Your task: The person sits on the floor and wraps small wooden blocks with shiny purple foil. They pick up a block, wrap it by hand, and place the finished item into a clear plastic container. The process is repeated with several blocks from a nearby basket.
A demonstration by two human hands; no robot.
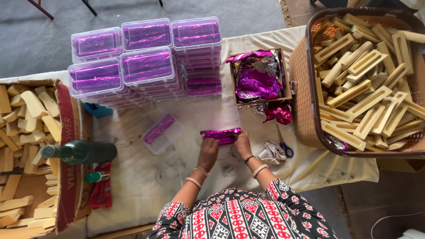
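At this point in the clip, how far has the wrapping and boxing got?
Done: stacks of clear lidded boxes already hold purple-wrapped pieces, and one more box sits apart near the hands. In hand: the left hand and right hand press purple foil around one piece on the cloth. Left: the basket is heaped with bare wooden pieces, and a carton on the left holds more.

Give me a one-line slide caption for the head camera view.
Both hands, left hand and right hand, hold a purple foil-wrapped piece beside stacked clear boxes.
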